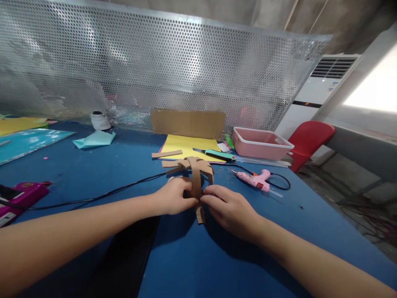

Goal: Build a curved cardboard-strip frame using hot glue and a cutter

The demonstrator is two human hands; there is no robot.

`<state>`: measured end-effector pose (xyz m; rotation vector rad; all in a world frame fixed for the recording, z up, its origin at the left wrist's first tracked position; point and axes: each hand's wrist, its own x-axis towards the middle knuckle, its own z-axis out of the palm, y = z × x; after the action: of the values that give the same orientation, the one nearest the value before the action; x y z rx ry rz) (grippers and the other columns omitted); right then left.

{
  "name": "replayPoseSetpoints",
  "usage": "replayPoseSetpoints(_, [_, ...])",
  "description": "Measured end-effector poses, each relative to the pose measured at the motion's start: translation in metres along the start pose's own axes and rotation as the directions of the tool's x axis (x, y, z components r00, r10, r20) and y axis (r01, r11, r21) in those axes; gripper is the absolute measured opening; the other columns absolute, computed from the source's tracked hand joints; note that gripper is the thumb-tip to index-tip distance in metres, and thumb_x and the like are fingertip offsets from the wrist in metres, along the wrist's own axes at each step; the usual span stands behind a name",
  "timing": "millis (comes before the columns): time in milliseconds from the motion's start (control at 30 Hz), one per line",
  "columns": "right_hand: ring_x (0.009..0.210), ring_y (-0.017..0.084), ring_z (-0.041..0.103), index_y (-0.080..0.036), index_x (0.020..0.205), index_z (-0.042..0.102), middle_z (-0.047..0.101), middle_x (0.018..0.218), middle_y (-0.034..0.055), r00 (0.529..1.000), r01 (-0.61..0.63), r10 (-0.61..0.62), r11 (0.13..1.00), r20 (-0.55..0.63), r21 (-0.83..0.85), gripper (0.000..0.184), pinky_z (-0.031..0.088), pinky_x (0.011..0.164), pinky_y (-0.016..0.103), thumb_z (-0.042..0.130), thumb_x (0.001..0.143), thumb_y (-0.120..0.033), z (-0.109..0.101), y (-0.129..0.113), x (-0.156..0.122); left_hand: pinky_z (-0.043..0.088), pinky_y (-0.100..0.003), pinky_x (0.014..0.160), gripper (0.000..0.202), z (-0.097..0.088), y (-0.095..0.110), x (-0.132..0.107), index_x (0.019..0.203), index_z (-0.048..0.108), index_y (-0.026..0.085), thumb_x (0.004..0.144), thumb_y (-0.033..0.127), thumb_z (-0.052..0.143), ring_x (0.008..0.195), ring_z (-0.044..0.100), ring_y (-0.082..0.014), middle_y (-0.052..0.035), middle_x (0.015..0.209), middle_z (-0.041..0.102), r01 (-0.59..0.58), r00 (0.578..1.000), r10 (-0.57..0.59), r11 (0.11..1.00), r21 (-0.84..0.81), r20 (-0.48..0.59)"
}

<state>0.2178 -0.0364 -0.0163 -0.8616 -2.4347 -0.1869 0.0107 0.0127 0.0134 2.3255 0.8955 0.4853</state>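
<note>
Several brown cardboard strips [196, 176] cross and bend into a rounded frame in the middle of the blue table. My left hand [177, 195] grips the near strip from the left, its thumb pressed against the front. From the right, my right hand [228, 207] pinches the same strip low down, with fingertips close to the left thumb. A short strip end sticks out below the fingers towards me. Behind the frame, a loose cardboard strip [167, 154] lies at the edge of the yellow paper [186, 144]. Beside it rests a green utility knife [219, 155] with its blade out.
A pink glue gun [256, 179] lies to the right, its black cord looping behind it. Further back stand a pink basket [260, 142] and a cardboard panel [189, 123]. A purple power strip [26, 198] sits at left, near folded teal paper [94, 140].
</note>
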Motion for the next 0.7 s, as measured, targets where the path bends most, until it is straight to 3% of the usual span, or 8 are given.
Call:
replayPoseSetpoints(100, [0.098,0.023,0.067,-0.015,0.113,0.064,0.063,0.119,0.0192,0.996,0.060,-0.062,0.998,-0.069,-0.034,0.032,0.057,0.077,0.032,0.046,0.087,-0.008,-0.005,0.004,0.000,0.050,-0.027,0.065,0.023,-0.010,0.012,0.000,0.085,0.073,0.015,0.078,0.034,0.062,0.074,0.066,-0.0200,-0.0036,0.081,0.074,0.051,0.998,-0.047,0.994,-0.098,0.035])
replayPoseSetpoints(200, [0.099,0.022,0.067,-0.015,0.116,0.063,0.065,0.118,0.0198,0.971,0.146,-0.157,0.987,-0.181,-0.071,0.032,0.056,0.081,0.033,0.051,0.087,-0.007,-0.013,0.004,0.000,0.042,-0.023,0.050,0.028,-0.023,0.029,-0.001,0.093,0.074,0.014,0.076,0.034,0.063,0.056,0.058,-0.0142,-0.0015,0.069,0.069,0.234,0.969,-0.196,0.924,-0.303,0.153])
replayPoseSetpoints(400, [0.077,0.018,0.068,-0.013,0.099,0.067,0.071,0.106,0.0192,0.875,0.251,-0.335,0.931,-0.349,-0.265,0.018,0.055,0.063,0.028,0.062,0.083,-0.007,-0.043,-0.008,0.009,0.046,-0.024,0.065,0.014,-0.033,0.056,-0.006,0.080,0.074,0.013,0.068,0.020,0.070,0.066,0.060,-0.0128,-0.0018,0.074,0.071,0.362,0.932,-0.255,0.674,-0.645,0.256])
replayPoseSetpoints(500, [0.073,0.016,0.069,-0.015,0.091,0.069,0.074,0.100,0.0151,0.848,0.248,-0.369,0.910,-0.380,-0.332,0.013,0.056,0.065,0.029,0.062,0.083,-0.007,-0.059,-0.016,0.016,0.047,-0.025,0.070,0.009,-0.035,0.064,-0.007,0.076,0.074,0.014,0.068,0.016,0.070,0.066,0.060,-0.0118,-0.0002,0.070,0.069,0.364,0.931,-0.248,0.587,-0.723,0.267])
replayPoseSetpoints(600, [0.076,0.017,0.070,-0.013,0.090,0.069,0.075,0.095,0.0122,0.848,0.276,-0.394,0.899,-0.354,-0.340,0.013,0.058,0.071,0.030,0.059,0.085,-0.006,-0.075,-0.023,0.023,0.049,-0.028,0.081,0.011,-0.039,0.070,-0.007,0.077,0.073,0.014,0.067,0.014,0.070,0.077,0.065,-0.0148,-0.0022,0.075,0.072,0.364,0.930,-0.236,0.490,-0.792,0.282])
replayPoseSetpoints(700, [0.088,0.018,0.070,-0.014,0.095,0.069,0.075,0.097,0.0103,0.873,0.326,-0.422,0.878,-0.245,-0.349,0.017,0.058,0.075,0.029,0.055,0.088,-0.008,-0.093,-0.027,0.028,0.052,-0.029,0.082,0.008,-0.046,0.078,-0.008,0.074,0.072,0.015,0.069,0.012,0.067,0.081,0.067,-0.0169,-0.0038,0.076,0.072,0.365,0.929,-0.210,0.408,-0.837,0.303])
